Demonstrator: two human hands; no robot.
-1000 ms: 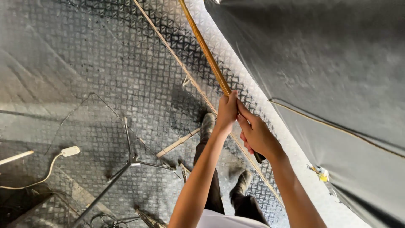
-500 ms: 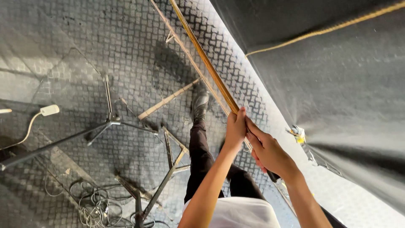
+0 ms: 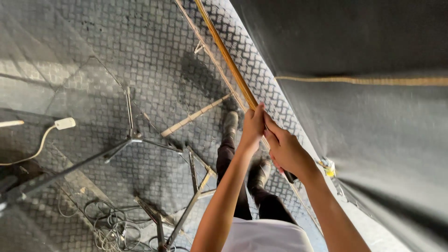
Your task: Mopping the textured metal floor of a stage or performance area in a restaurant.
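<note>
Both hands wrapped around the same stick, pretty much dead centre. Right hand [image 3: 285,151] is lower, fist closed on the pole [image 3: 228,58], with the left hand [image 3: 253,126] just above it at about 11 o'clock, fingers curled round it too. The pole runs up toward 11 o'clock past a dark sheet [image 3: 364,93] at 3. Down below: boots [image 3: 229,125] on checker plate floor [image 3: 140,51], a stand [image 3: 130,135] at 9, cables [image 3: 109,226] at 7.

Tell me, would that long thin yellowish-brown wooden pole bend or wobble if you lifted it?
The long thin yellowish-brown wooden pole looks straight, so probably fairly stiff. Being so slender and long, its far end may wobble. Both the left hand and right hand grip it, suggesting it is awkward to steady.
</note>
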